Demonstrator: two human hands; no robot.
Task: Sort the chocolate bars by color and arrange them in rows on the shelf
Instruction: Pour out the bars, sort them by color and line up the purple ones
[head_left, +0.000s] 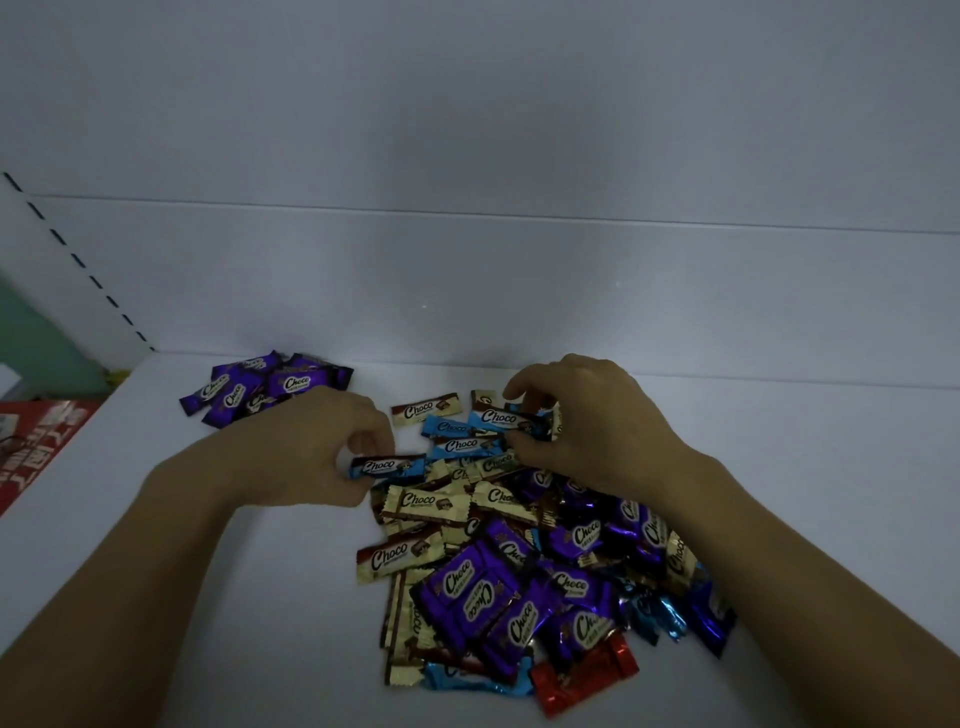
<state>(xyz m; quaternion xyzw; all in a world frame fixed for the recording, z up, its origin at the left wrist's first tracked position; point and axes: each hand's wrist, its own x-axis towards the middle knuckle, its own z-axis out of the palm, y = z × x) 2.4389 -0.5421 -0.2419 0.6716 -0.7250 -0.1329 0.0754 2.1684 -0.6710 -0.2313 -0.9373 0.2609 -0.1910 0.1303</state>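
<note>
basically left hand (332, 447) pinched a blue bar (387, 466), right hand (582, 421) gripped another blue bar (506, 418) over mixed pile (519, 571); purple group (260, 389) sat back-left. best lift clear w/o dragging neighbors.

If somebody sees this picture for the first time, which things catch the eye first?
The big mixed pile of chocolate bars at centre, purple, gold, blue and red together. Above it, the left hand and the right hand each pinch a blue bar. Far left lies a separate purple group.
</note>
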